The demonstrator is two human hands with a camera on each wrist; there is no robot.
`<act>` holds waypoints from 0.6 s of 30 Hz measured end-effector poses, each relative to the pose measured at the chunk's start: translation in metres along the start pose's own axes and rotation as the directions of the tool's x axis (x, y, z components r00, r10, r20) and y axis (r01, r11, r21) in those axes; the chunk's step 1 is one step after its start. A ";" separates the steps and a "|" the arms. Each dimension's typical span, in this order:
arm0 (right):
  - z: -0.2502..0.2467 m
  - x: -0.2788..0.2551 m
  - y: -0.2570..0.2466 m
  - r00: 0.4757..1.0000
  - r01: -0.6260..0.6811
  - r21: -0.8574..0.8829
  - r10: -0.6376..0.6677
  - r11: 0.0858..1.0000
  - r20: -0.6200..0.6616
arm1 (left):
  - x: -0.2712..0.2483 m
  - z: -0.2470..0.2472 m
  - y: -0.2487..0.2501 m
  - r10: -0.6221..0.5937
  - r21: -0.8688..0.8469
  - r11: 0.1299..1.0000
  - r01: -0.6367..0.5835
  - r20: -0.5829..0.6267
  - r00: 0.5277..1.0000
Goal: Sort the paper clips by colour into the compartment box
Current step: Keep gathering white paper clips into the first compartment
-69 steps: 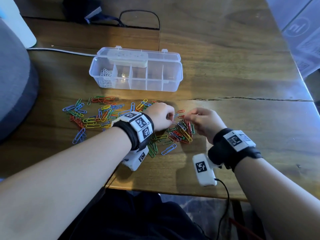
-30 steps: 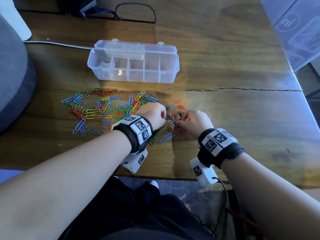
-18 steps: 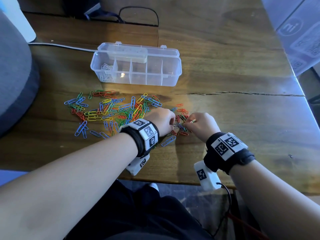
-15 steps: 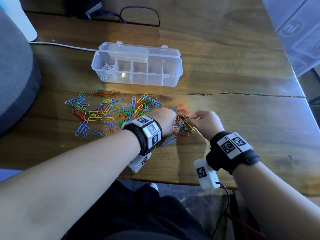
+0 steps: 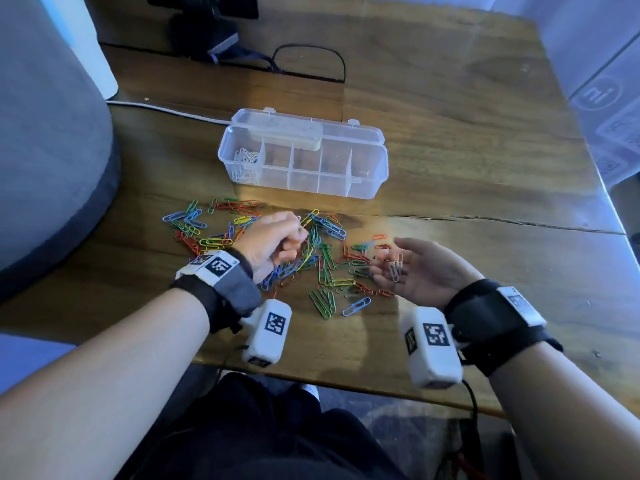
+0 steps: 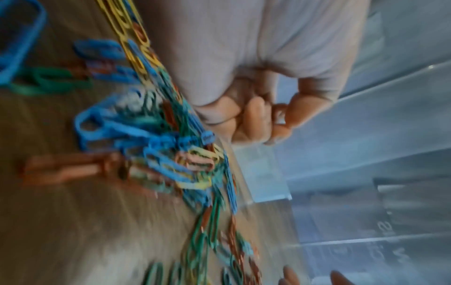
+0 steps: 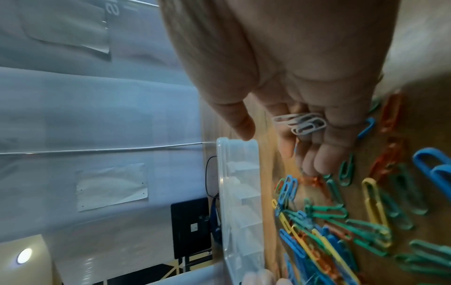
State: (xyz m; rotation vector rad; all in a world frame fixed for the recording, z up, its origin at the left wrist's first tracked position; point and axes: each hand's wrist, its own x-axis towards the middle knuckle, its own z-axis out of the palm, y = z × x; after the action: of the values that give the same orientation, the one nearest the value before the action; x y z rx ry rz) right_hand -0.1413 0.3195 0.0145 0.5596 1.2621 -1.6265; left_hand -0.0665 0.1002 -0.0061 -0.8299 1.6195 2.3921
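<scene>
The clear compartment box stands open at mid-table, with white clips in its leftmost compartment. A pile of coloured paper clips is spread on the wood in front of it. My left hand hovers over the pile with its fingers curled. In the left wrist view the fingertips pinch something small and pale that looks like a white clip. My right hand lies palm up and open right of the pile. A few white clips rest on its fingers.
A large grey rounded object fills the left side. A white cable runs behind the box, and a black device with a looped cord sits at the back. A crack crosses the wood. The table's front edge is close to my wrists.
My right hand has turned palm up and opened, showing the white clips. My left hand has drawn away from it, back and left over the pile.
</scene>
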 end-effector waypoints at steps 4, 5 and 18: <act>0.037 0.012 -0.016 0.998 0.005 0.043 -0.008 0.999 0.065 | 0.001 -0.037 0.025 0.108 -0.086 0.990 -0.113 -0.059 0.992; 0.050 0.015 -0.021 0.997 0.015 0.066 -0.020 0.998 0.078 | 0.002 -0.046 0.033 0.128 -0.092 0.987 -0.134 -0.073 0.989; 0.214 0.079 -0.091 0.981 0.152 -0.010 -0.149 0.988 0.126 | 0.072 -0.085 0.156 0.069 0.471 0.882 0.016 -0.164 0.984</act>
State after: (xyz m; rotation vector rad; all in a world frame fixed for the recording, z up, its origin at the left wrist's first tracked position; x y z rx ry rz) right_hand -0.2138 0.0919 0.0701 0.3507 1.2505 -1.7443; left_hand -0.1587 -0.0537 0.0619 -0.9372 2.1662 1.8409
